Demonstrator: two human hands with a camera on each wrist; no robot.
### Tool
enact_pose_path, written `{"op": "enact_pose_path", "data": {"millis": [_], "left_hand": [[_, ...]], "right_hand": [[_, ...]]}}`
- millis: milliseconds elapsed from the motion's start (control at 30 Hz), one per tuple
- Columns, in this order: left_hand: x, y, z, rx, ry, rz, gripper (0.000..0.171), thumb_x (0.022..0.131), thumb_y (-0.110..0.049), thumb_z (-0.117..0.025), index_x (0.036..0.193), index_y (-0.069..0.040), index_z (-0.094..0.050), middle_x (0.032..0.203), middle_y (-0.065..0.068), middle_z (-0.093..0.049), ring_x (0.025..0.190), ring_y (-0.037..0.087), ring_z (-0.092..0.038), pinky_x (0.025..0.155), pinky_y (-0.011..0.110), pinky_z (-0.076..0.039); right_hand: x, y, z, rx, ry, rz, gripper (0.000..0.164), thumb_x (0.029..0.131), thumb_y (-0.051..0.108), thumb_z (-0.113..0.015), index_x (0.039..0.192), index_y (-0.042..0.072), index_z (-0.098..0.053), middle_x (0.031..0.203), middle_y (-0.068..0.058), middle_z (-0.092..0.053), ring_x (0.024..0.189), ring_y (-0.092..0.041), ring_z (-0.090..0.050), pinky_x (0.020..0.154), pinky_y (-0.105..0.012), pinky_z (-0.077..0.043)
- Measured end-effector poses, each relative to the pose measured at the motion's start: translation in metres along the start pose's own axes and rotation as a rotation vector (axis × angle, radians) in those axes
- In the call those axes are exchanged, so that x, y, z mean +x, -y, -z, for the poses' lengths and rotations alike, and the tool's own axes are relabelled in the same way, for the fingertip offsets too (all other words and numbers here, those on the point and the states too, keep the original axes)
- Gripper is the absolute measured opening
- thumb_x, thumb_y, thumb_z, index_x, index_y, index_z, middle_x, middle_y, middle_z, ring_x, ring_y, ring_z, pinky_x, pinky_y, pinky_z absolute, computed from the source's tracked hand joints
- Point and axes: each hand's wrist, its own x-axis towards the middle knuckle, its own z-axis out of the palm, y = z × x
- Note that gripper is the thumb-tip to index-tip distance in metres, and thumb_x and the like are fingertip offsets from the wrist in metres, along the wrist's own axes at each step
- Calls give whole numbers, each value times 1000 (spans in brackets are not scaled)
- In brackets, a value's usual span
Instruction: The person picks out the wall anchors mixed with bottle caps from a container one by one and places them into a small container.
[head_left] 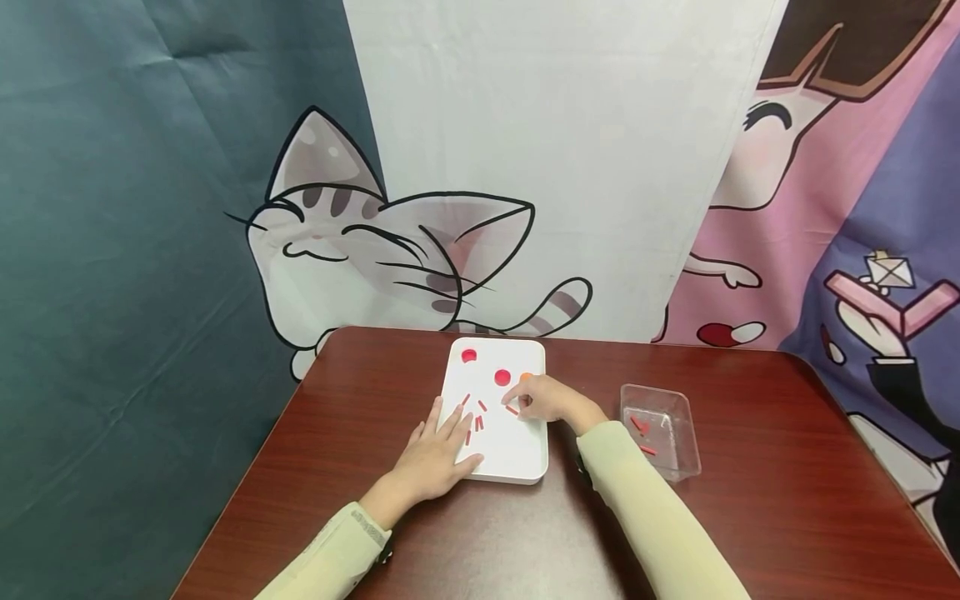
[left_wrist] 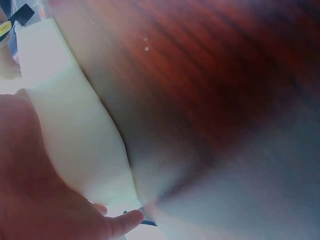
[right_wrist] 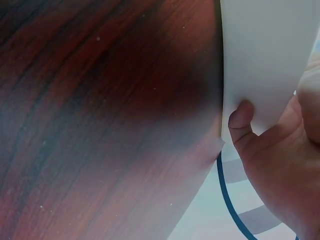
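Note:
A shallow white tray [head_left: 513, 457] lies on the table with several thin red sticks [head_left: 479, 422], two red discs [head_left: 502, 377] and a partly covered orange disc [head_left: 527, 377]. My left hand [head_left: 431, 460] rests spread across its left edge, fingertips beside the sticks. Over the right side, my right hand [head_left: 551, 400] has its fingers curled and pinches a short red stick [head_left: 512, 410] between index finger and thumb, close to the tray's surface. Both wrist views show the tray's white side and part of the hand; the sticks are hidden there.
A clear plastic box [head_left: 678, 462] holding a few red sticks [head_left: 641, 427] stands right of the tray, near my right forearm. The brown wooden table [head_left: 300, 467] extends on both sides. Behind it hangs a printed cloth [head_left: 585, 167] with a cartoon cat.

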Motion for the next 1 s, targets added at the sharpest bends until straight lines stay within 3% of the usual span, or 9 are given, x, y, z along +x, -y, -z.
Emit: {"op": "enact_pose_path", "data": {"millis": [467,733,1000], "left_hand": [[0,-1,2,5,13,11,75,90,-65,-34,148,-18,-27,156,2,-17,143,35,2,104,59,-26],[-1,-1,1,-1,14,16,75,90,-64,-36,148,-17,-28,155,3,-20,143,35,2,104,60,-26],[-1,-2,2,-11,14,15,75,90,-64,-37,148,-17,-28,156,3,-19,143,35,3,104,59,-25]], "right_hand": [[3,-2,-4,-9,-18,-36,22,79,13,-73,98,24,-71,65,10,-52,63,-4,-46,61,-22,-41],[2,1,-4,2,31,-23,37,81,14,-71,114,28,-68,65,9,-52,58,-4,-45,57,-22,-41],[1,4,-2,-38,39,-16,30,82,13,-70,107,29,-71,64,10,-51,58,-4,-43,58,-22,-40]]}}
